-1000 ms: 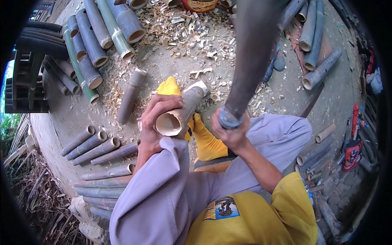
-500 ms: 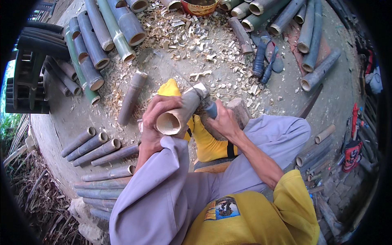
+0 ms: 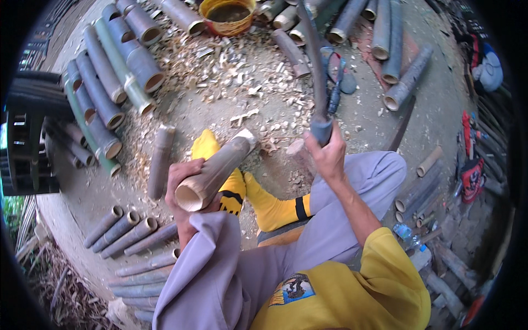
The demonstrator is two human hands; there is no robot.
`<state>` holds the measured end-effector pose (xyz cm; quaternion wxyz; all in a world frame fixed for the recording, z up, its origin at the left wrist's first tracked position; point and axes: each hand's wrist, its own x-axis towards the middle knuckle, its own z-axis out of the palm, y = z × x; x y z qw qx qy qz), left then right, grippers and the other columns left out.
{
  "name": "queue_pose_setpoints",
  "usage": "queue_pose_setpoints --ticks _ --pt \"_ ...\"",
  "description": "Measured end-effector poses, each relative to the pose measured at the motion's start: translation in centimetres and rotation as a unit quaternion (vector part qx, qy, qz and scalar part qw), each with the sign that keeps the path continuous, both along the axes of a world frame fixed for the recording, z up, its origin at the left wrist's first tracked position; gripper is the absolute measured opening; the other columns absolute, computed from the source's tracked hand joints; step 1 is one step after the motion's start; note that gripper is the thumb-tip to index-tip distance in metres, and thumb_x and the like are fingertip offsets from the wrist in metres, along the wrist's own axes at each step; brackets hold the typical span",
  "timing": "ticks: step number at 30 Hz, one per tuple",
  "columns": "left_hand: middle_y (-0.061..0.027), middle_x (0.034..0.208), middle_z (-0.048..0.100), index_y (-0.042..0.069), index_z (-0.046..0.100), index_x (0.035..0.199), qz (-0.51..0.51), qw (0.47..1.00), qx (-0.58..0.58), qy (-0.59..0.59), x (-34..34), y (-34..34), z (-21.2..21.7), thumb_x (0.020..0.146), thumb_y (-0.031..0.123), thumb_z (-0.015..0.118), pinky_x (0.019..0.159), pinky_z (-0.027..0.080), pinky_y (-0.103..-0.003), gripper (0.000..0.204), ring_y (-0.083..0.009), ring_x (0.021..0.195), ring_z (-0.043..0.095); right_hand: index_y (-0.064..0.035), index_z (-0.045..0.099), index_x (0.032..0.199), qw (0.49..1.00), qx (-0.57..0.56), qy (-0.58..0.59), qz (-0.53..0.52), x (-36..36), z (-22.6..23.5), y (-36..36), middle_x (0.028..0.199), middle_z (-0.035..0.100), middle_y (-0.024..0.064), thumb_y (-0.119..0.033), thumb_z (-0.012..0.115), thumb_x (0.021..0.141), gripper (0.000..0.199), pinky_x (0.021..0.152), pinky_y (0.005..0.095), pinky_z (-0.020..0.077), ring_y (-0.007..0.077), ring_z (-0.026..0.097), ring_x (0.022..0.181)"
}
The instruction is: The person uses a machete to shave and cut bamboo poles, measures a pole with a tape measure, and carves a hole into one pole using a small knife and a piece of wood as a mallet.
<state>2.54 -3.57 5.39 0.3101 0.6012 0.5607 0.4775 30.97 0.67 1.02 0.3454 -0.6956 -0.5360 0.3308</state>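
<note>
My left hand [image 3: 177,179] is wrapped round a short grey-brown bamboo tube [image 3: 219,166]. The tube slants up and away to the right, its hollow end toward me. Pale, freshly cut wood shows at its far end. In my right hand [image 3: 331,155] is the blue-grey handle of a machete [image 3: 315,71], its long dark blade pointing up and away from me. Blade and tube are apart. A small wooden block [image 3: 301,151] is on the ground between my right hand and the tube. Beside my left hand lies another cut bamboo piece [image 3: 161,165].
Wood chips [image 3: 220,71] cover the ground ahead. Bamboo lengths [image 3: 135,55] lie far left, with more [image 3: 388,44] far right. A yellow bucket [image 3: 228,25] stands at the back. Near the sandals [image 3: 347,82] is another dark-handled tool [image 3: 335,96]. Short tubes [image 3: 121,231] lie near left.
My right hand has lifted the machete off the tube's far end and swung its blade upright. My left hand has shifted left and nearer with the tube. The whole view has also shifted.
</note>
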Motion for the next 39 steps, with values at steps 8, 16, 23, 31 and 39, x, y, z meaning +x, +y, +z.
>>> queue_pose_setpoints --ticks 8,16,23,31,39 --pt "-0.0161 0.123 0.055 0.001 0.038 0.130 0.028 0.973 -0.095 -0.210 -0.2 -0.1 -6.3 0.072 0.009 0.072 0.105 0.038 -0.040 0.067 -0.0274 0.118 0.052 0.0020 0.045 0.111 0.960 -0.040 -0.245 -0.132 13.8 -6.9 8.3 0.086 0.063 0.0270 -0.024 0.065 0.080 0.045 0.071 0.0511 0.0467 0.0447 0.062 0.081" --pt "-0.0145 0.097 0.057 0.001 0.047 0.116 0.350 0.769 -0.167 -0.508 -6.8 2.4 -7.3 0.081 0.043 0.069 0.074 0.054 -0.043 0.059 -0.0280 0.084 0.062 -0.0001 0.042 0.117 0.918 -0.087 -0.362 -0.137 21.3 -13.6 13.6 0.097 0.061 0.0315 -0.025 0.065 0.084 0.048 0.078 0.0536 0.0470 0.0472 0.061 0.092" --pt "-0.0098 0.080 0.059 0.004 0.052 0.103 0.349 0.830 -0.314 -0.301 -16.7 0.5 -8.7 0.081 0.035 0.071 0.055 0.054 -0.036 0.042 -0.0228 0.063 0.061 -0.0007 0.040 0.120 0.910 -0.056 -0.401 -0.090 23.0 -15.7 13.8 0.099 0.061 0.0310 -0.024 0.067 0.084 0.051 0.079 0.0533 0.0454 0.0479 0.059 0.093" --pt "-0.0101 0.092 0.061 0.000 0.045 0.123 0.229 0.849 -0.344 -0.329 -11.5 5.3 -8.6 0.085 0.028 0.068 0.064 0.054 -0.036 0.052 -0.0224 0.078 0.063 -0.0013 0.043 0.130 0.907 0.096 -0.403 -0.082 21.0 -9.9 12.4 0.115 0.057 0.0257 -0.011 0.066 0.078 0.058 0.092 0.0446 0.0413 0.0391 0.053 0.109" --pt "-0.0097 0.101 0.059 -0.001 0.053 0.119 0.122 0.867 -0.140 -0.462 -5.9 8.7 -3.1 0.089 0.012 0.061 0.075 0.054 -0.032 0.033 -0.0212 0.088 0.063 -0.0007 0.056 0.116 0.967 0.145 -0.208 -0.035 13.8 0.4 2.3 0.098 0.060 0.0155 -0.003 0.060 0.079 0.037 0.079 0.0368 0.0479 0.0262 0.060 0.087"
